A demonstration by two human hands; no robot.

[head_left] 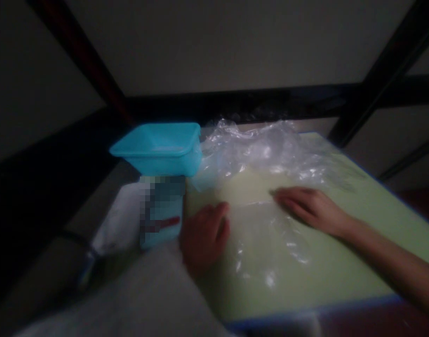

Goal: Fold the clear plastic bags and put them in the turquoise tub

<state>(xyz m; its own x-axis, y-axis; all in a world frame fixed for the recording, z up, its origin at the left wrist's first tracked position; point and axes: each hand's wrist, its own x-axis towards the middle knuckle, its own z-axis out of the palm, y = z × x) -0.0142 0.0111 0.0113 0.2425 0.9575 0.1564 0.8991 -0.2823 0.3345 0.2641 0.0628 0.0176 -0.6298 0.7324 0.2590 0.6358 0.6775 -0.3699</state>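
Clear plastic film point(259, 238) is spread on the green tabletop point(340, 276) between the left hand point(203, 239), seen loosely curled, and the right hand point(309, 206), its fingers narrowed together; whether film is gripped by either cannot be told. Crumpled plastic point(266, 150) is heaped beyond, beside a turquoise basin point(158, 164).

Wall point(228, 47): is rising plain and greyish behind the table point(340, 281).
Left post point(77, 47): is slanting, dark red.
Right post point(382, 75): is slanting, blackish.
Dark band point(158, 107): is running between the posts.
Table: is showing a yellow-green top, blue-edged.
Light: is falling dimly.
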